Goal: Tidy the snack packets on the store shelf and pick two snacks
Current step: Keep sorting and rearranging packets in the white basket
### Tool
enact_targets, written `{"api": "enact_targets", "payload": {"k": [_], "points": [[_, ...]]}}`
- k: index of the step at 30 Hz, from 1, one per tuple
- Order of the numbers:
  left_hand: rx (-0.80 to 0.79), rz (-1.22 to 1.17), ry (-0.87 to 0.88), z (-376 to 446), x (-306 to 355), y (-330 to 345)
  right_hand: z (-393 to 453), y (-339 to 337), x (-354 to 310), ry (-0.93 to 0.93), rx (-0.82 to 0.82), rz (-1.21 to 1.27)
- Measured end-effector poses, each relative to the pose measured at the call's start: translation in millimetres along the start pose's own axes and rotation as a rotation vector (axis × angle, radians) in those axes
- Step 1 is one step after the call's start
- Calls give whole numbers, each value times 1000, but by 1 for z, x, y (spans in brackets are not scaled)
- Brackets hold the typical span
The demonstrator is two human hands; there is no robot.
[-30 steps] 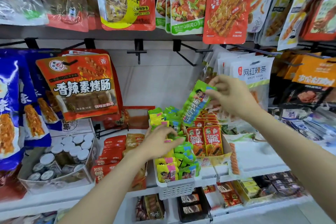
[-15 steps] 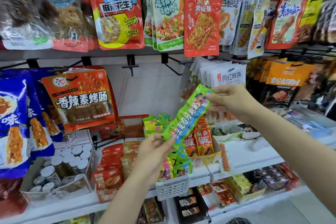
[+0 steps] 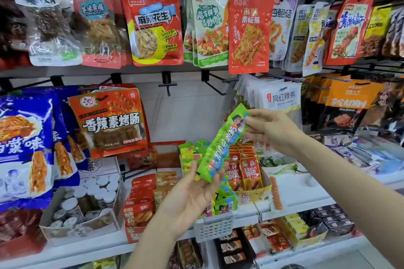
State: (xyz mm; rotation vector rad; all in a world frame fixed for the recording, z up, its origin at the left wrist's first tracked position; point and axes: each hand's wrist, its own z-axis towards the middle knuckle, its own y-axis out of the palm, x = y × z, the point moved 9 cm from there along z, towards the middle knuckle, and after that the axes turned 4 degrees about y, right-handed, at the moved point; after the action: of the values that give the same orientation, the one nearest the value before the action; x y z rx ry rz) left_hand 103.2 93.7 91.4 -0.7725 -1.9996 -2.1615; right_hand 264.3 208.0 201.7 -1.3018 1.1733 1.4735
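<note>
Holding a long green-and-blue foil snack packet (image 3: pixel 222 144) slantwise in the air before the shelf, right hand (image 3: pixel 271 131) pinching the upper end between thumb and fingers, left hand (image 3: pixel 192 194) pinching the lower end, palm turned up. Hanging just above a white slotted plastic basket (image 3: pixel 215 226) crammed with small green and yellow packets, beside an open cardboard tray of small red sachets (image 3: pixel 249 170). Resting on the white shelf (image 3: pixel 306 194) to the left: a clear box of white-capped jars (image 3: pixel 87 201). Dangling from black hooks behind: an orange sausage-snack bag (image 3: pixel 111 122) and a red peanut bag (image 3: pixel 153 26).
</note>
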Motion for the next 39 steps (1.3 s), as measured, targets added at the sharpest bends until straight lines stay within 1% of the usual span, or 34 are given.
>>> {"api": "enact_targets", "payload": {"k": [2, 3, 4, 6, 8, 9, 11, 13, 15, 18, 19, 20, 21, 23, 24, 26, 28, 29, 30, 32, 35, 37, 39], "points": [[-4, 97, 30, -1, 1, -1, -1, 1, 3, 5, -22, 7], [13, 159, 38, -1, 0, -4, -1, 4, 5, 25, -68, -27], [43, 247, 60, 0, 1, -9, -3, 7, 8, 63, -132, -63], [128, 506, 149, 0, 8, -14, -6, 11, 16, 175, -244, -73], [191, 722, 226, -1, 13, -14, -10, 12, 20, 265, -297, 10], [213, 796, 270, -3, 15, -13, -10, 12, 19, 271, -311, 23], [240, 888, 366, -5, 19, -13, -8, 12, 16, 194, -292, -71], [259, 946, 442, -6, 23, -12, -3, 7, 11, 93, -190, -182], [269, 985, 473, -7, 24, -12, -1, 3, 8, 59, -110, -205], [244, 1039, 493, -6, 25, -9, 0, 2, 7, 44, -87, -216], [229, 1023, 473, -6, 24, -10, 0, 3, 6, 39, -88, -213], [206, 933, 422, -4, 20, -11, 0, 3, 6, 33, -94, -201], [175, 754, 319, -2, 13, -13, 0, 5, 6, 26, -109, -179], [116, 317, 33, 0, -13, -12, -1, 10, 6, 18, -156, -112], [93, 153, -77, -1, -24, -10, -1, 11, 6, 19, -179, -78], [52, -9, -151, -3, -29, -6, -1, 13, 6, 15, -205, -35], [61, -43, -111, 0, -26, -10, 0, 12, 7, 1, -211, -49], [88, 3, -58, 3, -21, -15, 1, 11, 8, 3, -217, -75], [142, 98, 20, 6, -14, -23, 0, 10, 9, 20, -235, -95], [251, 398, 208, 10, 5, -38, -1, 12, 15, 109, -312, -70], [329, 762, 378, 10, 22, -48, -3, 14, 17, 226, -375, -11], [372, 953, 467, 10, 32, -49, -3, 15, 16, 227, -372, -104], [377, 1068, 552, 13, 40, -45, -2, 15, 12, 165, -343, -274]]}}
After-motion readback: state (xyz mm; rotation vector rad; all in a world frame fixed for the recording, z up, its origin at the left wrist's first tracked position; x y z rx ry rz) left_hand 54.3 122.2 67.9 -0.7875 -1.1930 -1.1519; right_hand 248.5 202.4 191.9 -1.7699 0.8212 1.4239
